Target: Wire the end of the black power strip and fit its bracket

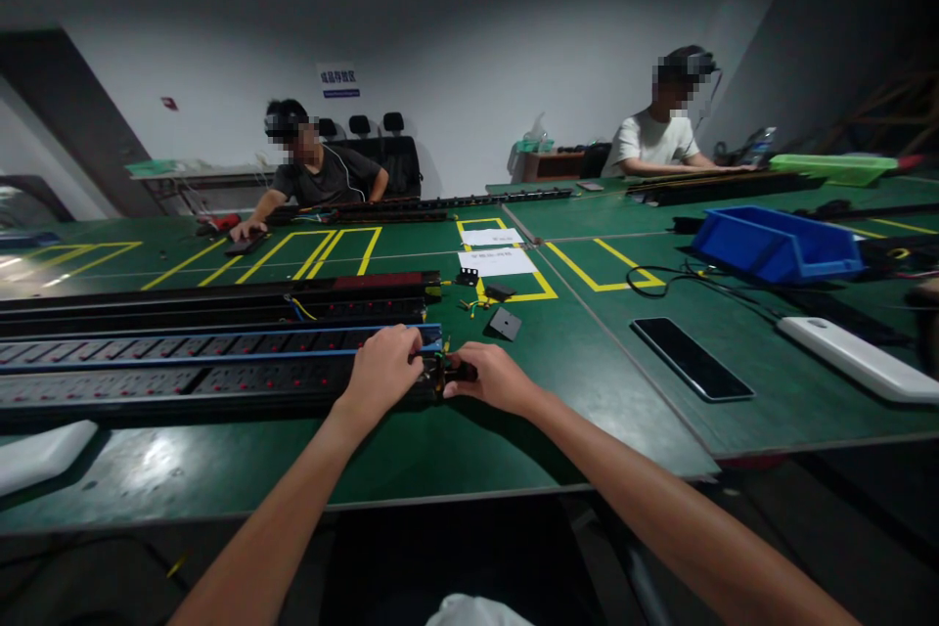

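Left hand (386, 362) is clasping a long black socket strip (268, 379); right hand (484, 374), at three o'clock, is pinching a dark piece (462, 372).

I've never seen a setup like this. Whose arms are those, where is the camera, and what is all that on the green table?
There is no machine arm here: these are a person's own bare hands. The single picture comes from a camera worn on that person's head, looking forward and down.

On the green table lie long dark strips, one edged in blue. The left hand rests over their ends; the right hand pinches a small dark part, too hidden to identify, at the nearest strip's end.

Around them are a square plate, a phone and a blue bin. Two other people sit across the table.
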